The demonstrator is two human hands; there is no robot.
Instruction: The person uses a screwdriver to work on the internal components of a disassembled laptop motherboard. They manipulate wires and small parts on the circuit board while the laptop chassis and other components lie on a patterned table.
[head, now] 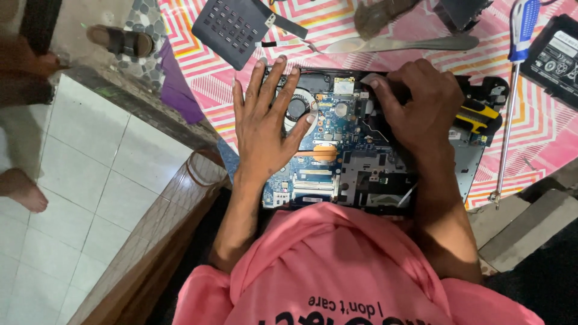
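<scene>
An opened laptop base (352, 165) with a blue circuit board and a round fan (297, 108) lies on a pink patterned cloth (328, 27). My left hand (265, 123) rests flat on the board's left side, fingers spread over the fan. My right hand (415, 105) presses down on the laptop's upper right part, fingers curled around a dark component there; what it grips is hidden. A yellow and black tool (478, 114) lies just right of that hand.
A dark perforated panel (232, 27) lies beyond the laptop, with a brush (379, 15) and a metal blade (403, 43). A long screwdriver (512, 90) and a black battery pack (557, 54) lie at right. Tiled floor, another person's bare foot (24, 189) and a sandal (120, 41) are at left.
</scene>
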